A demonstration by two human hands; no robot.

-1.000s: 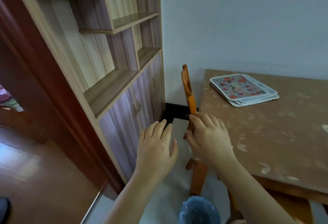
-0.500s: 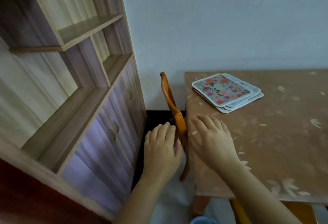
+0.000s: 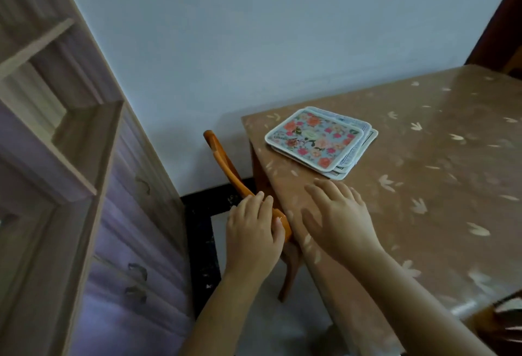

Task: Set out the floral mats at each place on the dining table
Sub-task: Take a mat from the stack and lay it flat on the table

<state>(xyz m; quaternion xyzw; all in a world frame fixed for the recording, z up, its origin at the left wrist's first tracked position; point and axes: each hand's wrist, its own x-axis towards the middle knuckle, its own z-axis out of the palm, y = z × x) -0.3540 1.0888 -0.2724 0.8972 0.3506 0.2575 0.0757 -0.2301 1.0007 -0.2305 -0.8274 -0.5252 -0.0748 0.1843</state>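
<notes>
A stack of floral mats (image 3: 317, 141) with white borders lies near the far left corner of the brown dining table (image 3: 423, 175). My right hand (image 3: 336, 217) hovers flat over the table's left edge, fingers spread, a short way in front of the stack and holding nothing. My left hand (image 3: 254, 231) rests on the top rail of an orange wooden chair (image 3: 226, 169) that stands tucked against the table's left side; its fingers curl over the rail.
A tall wooden shelf unit with cabinet doors (image 3: 93, 214) runs along the left, leaving a narrow strip of floor beside the chair. A pale wall stands behind the table. Something dark (image 3: 508, 313) shows at the table's near right edge.
The view has swung right and closer to the table. My right hand has moved from the chair rail out over the tabletop towards the mats. My left hand has come onto the chair rail.
</notes>
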